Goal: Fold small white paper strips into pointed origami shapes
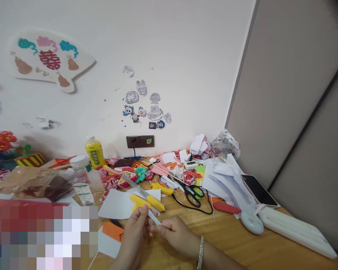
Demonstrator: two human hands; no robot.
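Holding: both hands pinch one white paper strip (154,218), low in the middle of my remote feed.
Left hand (135,232): fingers are curled in, with thumb and fingertips closed on the strip's nearer end.
Right hand (178,234): also closed, gripping the strip's other end; a silver bracelet (200,250) sits on that wrist.
Strip position: it is lifted off the wooden table (242,243), slanted, and spans the small gap between the two hands.
Just behind the hands: a yellow paper piece (137,202) lies on a white sheet (115,205). Beside it is what looks like a pair of yellow-handled scissors (155,203), though the blades are too blurred for me to be sure.
Left of the hands: an orange paper scrap (112,230) lies on the table, near the left wrist.
Right of the hands: black-handled scissors (193,193) lie apart from the hands. Past them are a pile of white papers (225,176), a dark phone (257,189) and a round white gadget (252,222).
Further back: a yellow bottle (95,152) and a clear bottle (83,180) stand among colourful paper scraps.
Wall: I see a dark socket plate (140,141), cartoon stickers (146,107) above it, and a fan-shaped decoration (50,62) high on the left.
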